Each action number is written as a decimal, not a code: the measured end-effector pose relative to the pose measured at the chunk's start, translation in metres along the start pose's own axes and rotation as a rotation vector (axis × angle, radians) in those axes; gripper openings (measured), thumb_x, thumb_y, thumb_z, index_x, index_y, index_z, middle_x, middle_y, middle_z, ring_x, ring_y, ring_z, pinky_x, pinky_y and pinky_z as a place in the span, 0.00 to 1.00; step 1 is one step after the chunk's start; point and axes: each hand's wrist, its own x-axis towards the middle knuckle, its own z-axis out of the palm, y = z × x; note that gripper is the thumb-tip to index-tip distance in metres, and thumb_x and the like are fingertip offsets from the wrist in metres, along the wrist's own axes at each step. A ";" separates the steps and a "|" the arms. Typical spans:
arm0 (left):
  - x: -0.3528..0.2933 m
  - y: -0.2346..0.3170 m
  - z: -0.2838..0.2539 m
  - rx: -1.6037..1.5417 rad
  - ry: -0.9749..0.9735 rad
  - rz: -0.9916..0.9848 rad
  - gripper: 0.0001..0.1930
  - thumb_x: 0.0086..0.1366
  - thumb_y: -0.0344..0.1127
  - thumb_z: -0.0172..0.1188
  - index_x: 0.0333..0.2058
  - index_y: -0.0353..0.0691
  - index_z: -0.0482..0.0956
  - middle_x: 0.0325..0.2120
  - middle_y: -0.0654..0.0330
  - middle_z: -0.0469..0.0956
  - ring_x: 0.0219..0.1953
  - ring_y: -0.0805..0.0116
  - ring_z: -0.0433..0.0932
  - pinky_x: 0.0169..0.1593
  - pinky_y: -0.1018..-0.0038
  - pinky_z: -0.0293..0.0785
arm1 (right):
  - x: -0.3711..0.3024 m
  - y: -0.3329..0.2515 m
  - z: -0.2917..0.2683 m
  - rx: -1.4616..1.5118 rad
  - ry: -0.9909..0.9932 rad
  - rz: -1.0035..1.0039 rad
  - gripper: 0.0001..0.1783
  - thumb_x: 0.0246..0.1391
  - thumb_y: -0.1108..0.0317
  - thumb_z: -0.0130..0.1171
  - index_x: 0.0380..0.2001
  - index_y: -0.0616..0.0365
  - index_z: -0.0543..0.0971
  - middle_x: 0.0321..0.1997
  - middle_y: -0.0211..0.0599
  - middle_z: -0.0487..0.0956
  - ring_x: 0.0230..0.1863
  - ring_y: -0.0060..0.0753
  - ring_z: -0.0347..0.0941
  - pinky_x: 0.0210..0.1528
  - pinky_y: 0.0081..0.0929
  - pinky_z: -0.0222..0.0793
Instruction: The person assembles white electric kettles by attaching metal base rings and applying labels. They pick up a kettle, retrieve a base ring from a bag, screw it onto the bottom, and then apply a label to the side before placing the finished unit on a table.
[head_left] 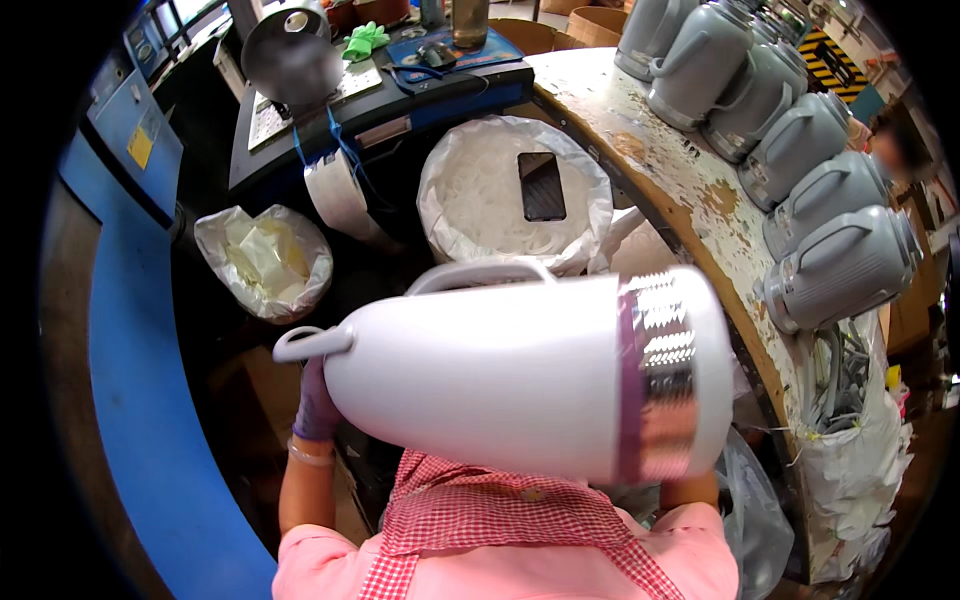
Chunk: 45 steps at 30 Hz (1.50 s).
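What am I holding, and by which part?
A white jug, tipped on its side: your gloved left hand holds its narrow, looped end. Your right hand is hidden behind its wide, banded end, so that hold can't be told.

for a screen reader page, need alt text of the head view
A large pale jug is held sideways before a red checked apron, the gloved left hand at its narrow end, the right hand hidden. Beyond, a dark phone lies atop a filled, white-lined bin; grey jugs line the worn bench at right.
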 end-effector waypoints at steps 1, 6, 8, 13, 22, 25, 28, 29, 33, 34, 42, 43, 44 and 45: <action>-0.007 0.015 0.018 0.046 0.071 0.109 0.24 0.75 0.49 0.42 0.53 0.33 0.74 0.48 0.56 0.78 0.48 0.67 0.77 0.54 0.70 0.73 | -0.003 0.008 0.000 0.066 0.052 0.103 0.26 0.37 0.68 0.70 0.46 0.55 0.81 0.42 0.29 0.77 0.45 0.39 0.73 0.47 0.35 0.73; -0.015 0.060 0.048 1.063 0.315 1.099 0.29 0.65 0.53 0.56 0.51 0.30 0.71 0.51 0.45 0.75 0.51 0.52 0.75 0.56 0.62 0.71 | 0.046 -0.012 -0.020 -0.014 -0.287 0.103 0.42 0.29 0.59 0.75 0.53 0.66 0.77 0.49 0.43 0.83 0.50 0.33 0.79 0.55 0.32 0.74; -0.022 0.065 0.075 1.017 0.280 1.202 0.24 0.65 0.46 0.57 0.51 0.32 0.70 0.54 0.46 0.73 0.57 0.51 0.72 0.61 0.57 0.66 | 0.051 -0.020 -0.001 0.291 -0.159 0.242 0.42 0.35 0.54 0.73 0.54 0.67 0.76 0.49 0.42 0.82 0.49 0.33 0.79 0.53 0.31 0.74; -0.017 0.052 0.077 0.794 0.235 1.184 0.20 0.62 0.37 0.62 0.48 0.34 0.71 0.48 0.46 0.74 0.51 0.50 0.76 0.54 0.58 0.73 | 0.056 -0.012 0.001 0.095 -0.124 0.379 0.51 0.53 0.32 0.60 0.62 0.69 0.68 0.59 0.43 0.76 0.56 0.33 0.73 0.56 0.31 0.70; 0.032 0.014 0.015 -0.108 -0.168 0.043 0.25 0.70 0.51 0.51 0.51 0.34 0.74 0.44 0.55 0.78 0.44 0.65 0.77 0.48 0.70 0.75 | 0.070 -0.074 0.028 -0.301 -0.033 -0.418 0.27 0.24 0.51 0.75 0.31 0.53 0.82 0.32 0.27 0.70 0.37 0.34 0.68 0.45 0.42 0.68; 0.053 0.006 0.005 0.187 -0.483 -0.095 0.23 0.72 0.45 0.50 0.59 0.36 0.71 0.52 0.57 0.77 0.52 0.66 0.75 0.56 0.68 0.72 | 0.065 -0.086 0.022 -0.305 -0.101 -0.849 0.18 0.21 0.56 0.70 0.23 0.44 0.81 0.28 0.20 0.64 0.36 0.29 0.64 0.45 0.39 0.64; 0.068 -0.005 0.007 0.807 -0.729 0.550 0.26 0.69 0.34 0.57 0.63 0.36 0.67 0.58 0.54 0.73 0.60 0.60 0.72 0.64 0.65 0.66 | 0.075 -0.103 0.023 -0.249 -0.135 -0.988 0.13 0.18 0.59 0.67 0.17 0.38 0.79 0.26 0.16 0.60 0.34 0.26 0.61 0.43 0.36 0.60; 0.072 -0.007 0.015 0.961 -0.799 0.740 0.28 0.67 0.31 0.59 0.64 0.36 0.66 0.59 0.52 0.72 0.61 0.57 0.71 0.66 0.63 0.64 | 0.081 -0.108 0.022 -0.245 -0.149 -1.002 0.13 0.17 0.59 0.67 0.17 0.38 0.79 0.26 0.16 0.61 0.34 0.26 0.61 0.42 0.36 0.59; 0.074 0.004 0.033 0.781 -0.554 0.440 0.24 0.72 0.34 0.51 0.65 0.38 0.64 0.61 0.58 0.70 0.64 0.64 0.67 0.66 0.67 0.64 | 0.107 -0.081 0.010 -0.213 -0.157 -0.875 0.18 0.26 0.59 0.71 0.26 0.46 0.80 0.31 0.23 0.65 0.36 0.36 0.65 0.41 0.42 0.65; 0.082 0.001 0.009 1.231 -0.349 0.838 0.26 0.65 0.39 0.62 0.59 0.37 0.71 0.54 0.54 0.77 0.59 0.59 0.73 0.63 0.63 0.67 | 0.119 -0.071 0.004 -0.169 -0.222 -0.852 0.19 0.33 0.60 0.73 0.32 0.50 0.80 0.33 0.27 0.67 0.37 0.39 0.66 0.43 0.45 0.68; 0.036 0.039 0.063 -0.040 -0.071 0.822 0.25 0.71 0.47 0.50 0.59 0.36 0.66 0.56 0.53 0.70 0.61 0.57 0.67 0.65 0.60 0.64 | 0.100 -0.032 0.005 0.364 -0.179 0.470 0.39 0.49 0.65 0.67 0.63 0.65 0.65 0.53 0.39 0.77 0.55 0.31 0.73 0.60 0.29 0.66; 0.036 0.032 0.064 0.012 -0.033 0.825 0.24 0.73 0.47 0.46 0.57 0.34 0.66 0.55 0.52 0.71 0.60 0.58 0.67 0.66 0.62 0.62 | 0.098 -0.026 0.010 0.331 -0.105 0.520 0.37 0.50 0.65 0.67 0.61 0.65 0.66 0.49 0.39 0.79 0.51 0.31 0.76 0.58 0.30 0.68; 0.039 0.025 0.064 0.066 0.022 0.775 0.22 0.72 0.46 0.45 0.56 0.35 0.66 0.53 0.52 0.72 0.57 0.59 0.69 0.62 0.63 0.64 | 0.099 -0.032 0.013 0.297 -0.074 0.472 0.36 0.49 0.64 0.69 0.59 0.65 0.67 0.48 0.40 0.80 0.49 0.32 0.77 0.57 0.30 0.70; 0.043 0.020 0.064 0.121 0.075 0.723 0.21 0.71 0.45 0.44 0.54 0.36 0.67 0.51 0.53 0.72 0.54 0.61 0.70 0.59 0.65 0.66 | 0.095 -0.038 0.017 0.262 -0.033 0.432 0.36 0.48 0.63 0.71 0.57 0.65 0.68 0.47 0.41 0.81 0.47 0.32 0.78 0.55 0.31 0.71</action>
